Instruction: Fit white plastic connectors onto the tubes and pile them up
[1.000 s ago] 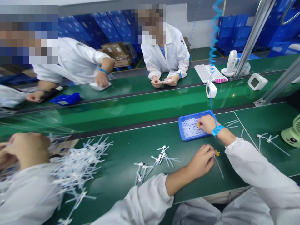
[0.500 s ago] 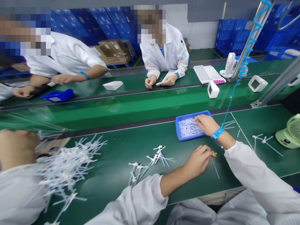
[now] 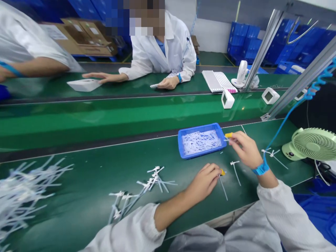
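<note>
My left hand (image 3: 204, 180) rests on the green bench, fingers curled, pinching the top of a thin white tube (image 3: 224, 188) with a yellow-capped fingertip. My right hand (image 3: 244, 147) hovers just right of the blue tray (image 3: 201, 154), fingers pinched on a small white piece, a yellow cot on one finger. A blue wrist strap (image 3: 259, 169) with a coiled cord circles that wrist. The tray is filled with small white parts. A finished T-shaped tube (image 3: 235, 168) lies between my hands.
A pile of joined white tubes (image 3: 147, 185) lies left of my left hand, a bigger heap (image 3: 23, 196) at far left. A green desk fan (image 3: 309, 143) stands at right. Beyond the conveyor belt (image 3: 105, 119), two people in white coats work; a white fan (image 3: 241, 73) stands there.
My right hand has come out of the blue tray to its right side, holding a small piece. My view has swung right. The person opposite has reached an arm out to the left.
</note>
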`<state>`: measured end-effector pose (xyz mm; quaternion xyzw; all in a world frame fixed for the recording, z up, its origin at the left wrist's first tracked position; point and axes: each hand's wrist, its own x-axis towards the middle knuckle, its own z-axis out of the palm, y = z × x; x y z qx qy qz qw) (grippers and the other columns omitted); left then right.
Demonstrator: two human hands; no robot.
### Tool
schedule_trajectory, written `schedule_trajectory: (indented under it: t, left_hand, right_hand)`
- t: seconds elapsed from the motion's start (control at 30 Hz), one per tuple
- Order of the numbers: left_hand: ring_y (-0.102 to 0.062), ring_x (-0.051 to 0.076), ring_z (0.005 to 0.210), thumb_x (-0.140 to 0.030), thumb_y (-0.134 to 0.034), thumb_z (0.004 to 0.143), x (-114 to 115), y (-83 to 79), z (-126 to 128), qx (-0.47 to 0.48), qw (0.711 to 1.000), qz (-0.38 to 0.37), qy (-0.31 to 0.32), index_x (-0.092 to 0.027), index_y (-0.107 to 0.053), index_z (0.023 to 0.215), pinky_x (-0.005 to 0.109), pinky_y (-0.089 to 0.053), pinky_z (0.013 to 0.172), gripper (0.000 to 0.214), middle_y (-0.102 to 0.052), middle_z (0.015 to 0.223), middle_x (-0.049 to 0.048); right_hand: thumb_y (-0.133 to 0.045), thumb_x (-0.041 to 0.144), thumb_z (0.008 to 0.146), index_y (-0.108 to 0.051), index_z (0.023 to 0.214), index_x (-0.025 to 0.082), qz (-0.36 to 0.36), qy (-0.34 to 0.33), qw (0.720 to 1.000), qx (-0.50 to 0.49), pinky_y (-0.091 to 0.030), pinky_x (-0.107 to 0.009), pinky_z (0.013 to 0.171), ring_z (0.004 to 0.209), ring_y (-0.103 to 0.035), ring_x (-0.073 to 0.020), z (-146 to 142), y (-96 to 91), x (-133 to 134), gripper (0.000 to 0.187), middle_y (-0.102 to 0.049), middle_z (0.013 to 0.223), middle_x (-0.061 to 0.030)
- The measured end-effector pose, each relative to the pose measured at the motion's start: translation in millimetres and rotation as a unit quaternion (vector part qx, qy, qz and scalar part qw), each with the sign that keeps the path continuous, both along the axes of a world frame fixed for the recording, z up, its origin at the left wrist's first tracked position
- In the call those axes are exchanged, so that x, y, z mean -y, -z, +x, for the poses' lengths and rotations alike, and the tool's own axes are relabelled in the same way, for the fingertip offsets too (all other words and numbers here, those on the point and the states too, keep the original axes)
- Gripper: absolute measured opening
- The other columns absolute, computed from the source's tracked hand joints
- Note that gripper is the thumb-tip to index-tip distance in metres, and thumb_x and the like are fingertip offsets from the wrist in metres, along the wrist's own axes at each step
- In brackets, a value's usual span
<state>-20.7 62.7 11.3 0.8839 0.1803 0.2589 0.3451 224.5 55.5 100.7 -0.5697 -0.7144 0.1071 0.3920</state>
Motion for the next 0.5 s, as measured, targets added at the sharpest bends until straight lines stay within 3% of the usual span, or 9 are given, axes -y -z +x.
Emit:
schedule_trajectory:
  t: [0.2, 0.33, 0.5]
  left_hand:
    - [-0.062, 0.024, 0.104, -0.015, -0.048, 0.110, -0.5, -0.1, 0.3, 0.000, 1.000, -0.010, 0.010, -0.022, -0.067, 0.121, 0.035, -0.051, 0.094, 0.023, -0.069, 0.114, 0.0082]
    - [-0.062, 0.023, 0.102, -0.016, -0.048, 0.111, -1.4, -0.8, 0.5, -0.004, 1.000, -0.008, 0.009, -0.022, -0.068, 0.121, 0.035, -0.051, 0.093, 0.023, -0.070, 0.113, 0.0079]
    - [-0.062, 0.024, 0.104, -0.016, -0.051, 0.109, -0.4, -3.5, 1.0, 0.001, 1.000, -0.008, 0.004, -0.022, -0.066, 0.125, 0.036, -0.051, 0.094, 0.022, -0.070, 0.117, 0.0081]
  right_hand:
    - [-0.057, 0.028, 0.108, -0.067, 0.113, 0.025, -0.047, 0.080, 0.996, 0.015, -0.058, -0.037, 0.081, 0.090, -0.071, -0.0241, 33.2, 37.8, 52.9, 0.011, -0.071, 0.101, -0.0064]
    - [-0.050, 0.026, 0.110, -0.065, 0.107, 0.025, -0.041, 0.080, 0.994, 0.059, -0.056, -0.039, 0.082, 0.092, -0.069, -0.0255, 29.4, 59.5, 48.6, 0.015, -0.071, 0.100, -0.0080]
    - [-0.052, 0.024, 0.109, -0.066, 0.107, 0.024, 0.004, 0.073, 0.993, 0.094, -0.054, -0.045, 0.091, 0.099, -0.065, -0.0293, 29.2, 66.7, 37.7, 0.014, -0.074, 0.102, -0.0098]
